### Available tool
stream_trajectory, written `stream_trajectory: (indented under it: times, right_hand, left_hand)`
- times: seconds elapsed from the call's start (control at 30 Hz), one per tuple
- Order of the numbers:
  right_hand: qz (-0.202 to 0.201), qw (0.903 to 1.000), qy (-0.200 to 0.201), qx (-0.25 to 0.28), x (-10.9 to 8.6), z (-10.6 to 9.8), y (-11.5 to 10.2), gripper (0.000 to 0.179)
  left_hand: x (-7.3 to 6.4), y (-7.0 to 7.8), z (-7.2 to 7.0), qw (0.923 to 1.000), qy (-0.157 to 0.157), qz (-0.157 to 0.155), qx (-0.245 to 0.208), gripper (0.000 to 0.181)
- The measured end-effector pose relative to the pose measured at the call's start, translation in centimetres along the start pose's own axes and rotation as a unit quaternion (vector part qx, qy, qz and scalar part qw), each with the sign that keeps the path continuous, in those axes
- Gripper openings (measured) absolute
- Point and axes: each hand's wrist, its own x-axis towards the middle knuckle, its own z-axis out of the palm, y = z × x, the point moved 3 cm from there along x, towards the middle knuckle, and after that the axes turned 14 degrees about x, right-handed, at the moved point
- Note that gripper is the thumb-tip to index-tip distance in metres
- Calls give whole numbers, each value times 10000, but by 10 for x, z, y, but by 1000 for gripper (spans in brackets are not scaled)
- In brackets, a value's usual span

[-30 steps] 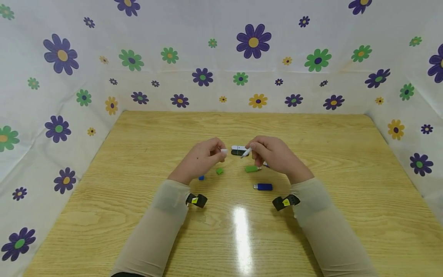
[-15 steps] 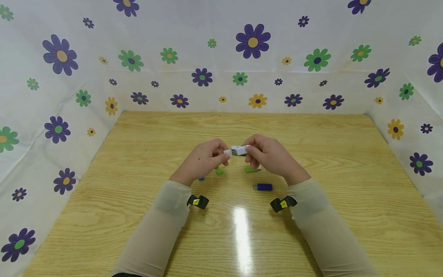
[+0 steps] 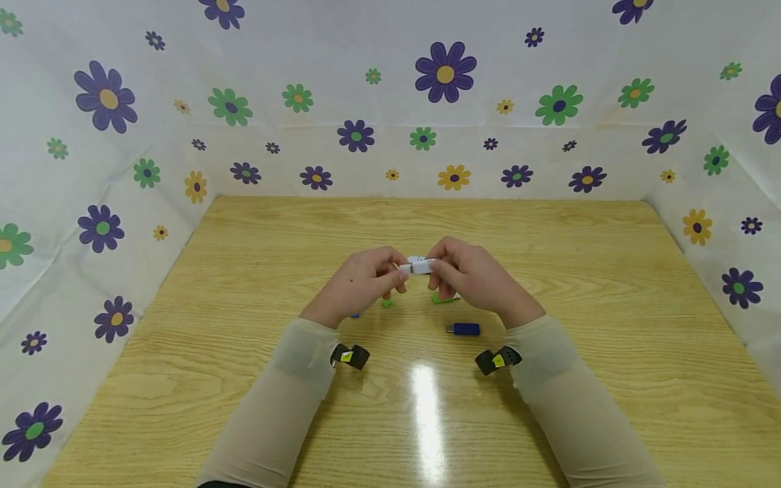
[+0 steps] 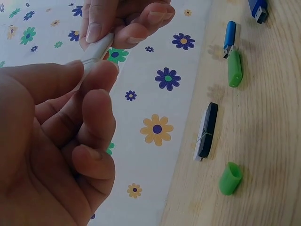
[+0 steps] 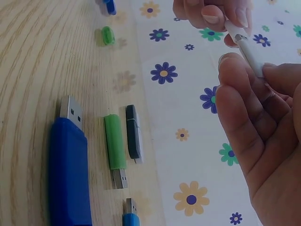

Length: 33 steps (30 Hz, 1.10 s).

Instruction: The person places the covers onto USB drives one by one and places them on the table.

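Observation:
My left hand (image 3: 360, 283) pinches a small white cap (image 5: 236, 31) between thumb and fingertips. Facing it, my right hand (image 3: 474, 279) grips a white USB stick (image 5: 252, 58) by its rear end. The stick's metal plug is at the cap's mouth, and a thin gap with a bit of metal shows between the two white parts in the right wrist view. Both pieces are held up over the table, in line with each other. The far fingers of each hand are loosely bent.
On the wooden table (image 3: 256, 379) lie a dark blue USB stick (image 5: 68, 172), a green one (image 5: 114, 141) and a lighter blue one (image 4: 230, 36), all uncapped. A black stick (image 4: 209, 129) and a white one lie side by side behind. Loose green cap (image 4: 230, 179) and blue cap (image 3: 355, 315) lie left.
My right hand has turned the white USB stick from slanting down to pointing left and brought it to the cap. The exposed plug has mostly disappeared into the cap. The left hand moved slightly right.

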Motion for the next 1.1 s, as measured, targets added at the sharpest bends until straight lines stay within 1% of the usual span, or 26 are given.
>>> stream_trajectory:
  times: [0.17, 0.4, 0.57, 0.7, 0.8, 0.9, 1.0, 1.1]
  right_hand:
    - [-15, 10000, -76, 14, 0, 1, -1, 12]
    - [-106, 9998, -145, -14, 0, 3, -2, 12]
    - [-145, 9998, -138, -29, 0, 3, -1, 14]
    - [-175, 9997, -181, -77, 0, 4, -1, 13]
    - [-175, 9995, -239, -76, 1, 5, -1, 13]
    - [-160, 9993, -219, -260, 1, 4, 0, 11]
    - [-178, 9977, -66, -645, 1, 2, 2, 12]
    - [-280, 9937, 142, -1079, 0, 0, 3, 13]
  left_hand:
    - [-1, 2, 1, 9999, 88, 108, 3, 15]
    - [-2, 6, 2, 9996, 126, 174, -170, 17]
    - [-2, 9, 4, 9991, 169, 331, -191, 15]
    - [-2, 9, 5, 9990, 174, 376, -163, 13]
    - [-2, 9, 5, 9992, 192, 355, -42, 13]
    - [-1, 7, 5, 9993, 201, 271, 143, 15]
    - [0, 6, 5, 9994, 229, 115, 239, 17]
    - [0, 4, 5, 9993, 249, -85, 254, 15]
